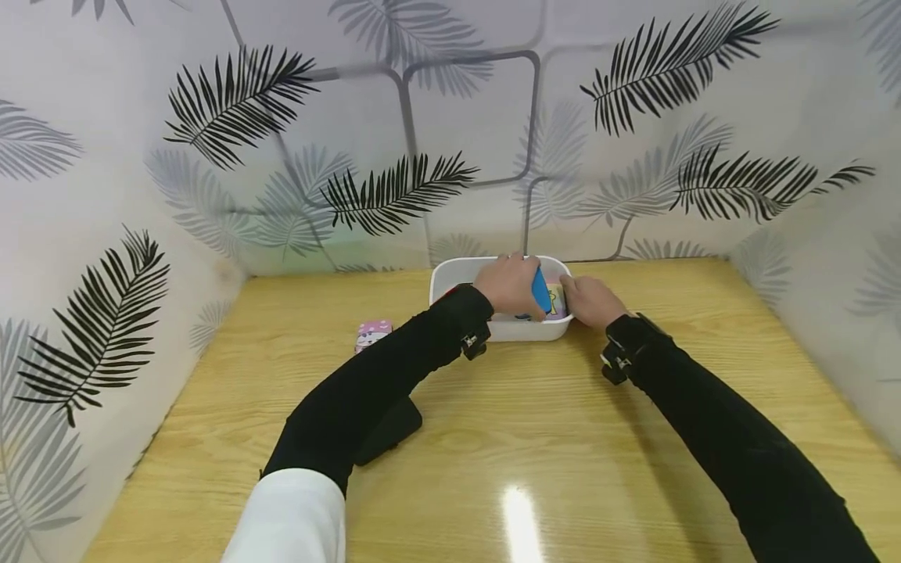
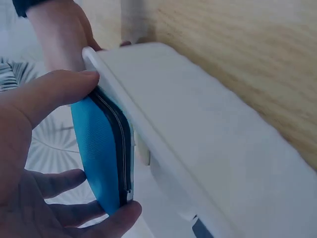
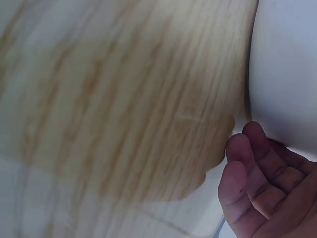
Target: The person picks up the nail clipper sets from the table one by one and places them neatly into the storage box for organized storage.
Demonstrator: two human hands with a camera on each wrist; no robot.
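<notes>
In the head view my left hand [image 1: 508, 286] is over a white plastic bin [image 1: 524, 332] and grips a blue zippered pouch [image 1: 540, 292] by its edges. The left wrist view shows the pouch [image 2: 96, 148] upright beside the bin's long wall [image 2: 198, 114], thumb on its top end and fingers on the lower end, black zipper facing the wall. My right hand [image 1: 594, 301] holds the bin's right end by the rim; in the right wrist view its curled fingers [image 3: 235, 183] lie against the bin's outer side [image 3: 285, 64]. A yellow and purple printed item [image 1: 556, 302] sits inside the bin.
On the wooden table [image 1: 563, 414], a small pink patterned item [image 1: 373, 331] lies left of the bin. A flat black object [image 1: 394, 430] is partly hidden under the left sleeve. A leaf-patterned backdrop [image 1: 479, 133] rises behind and at both sides.
</notes>
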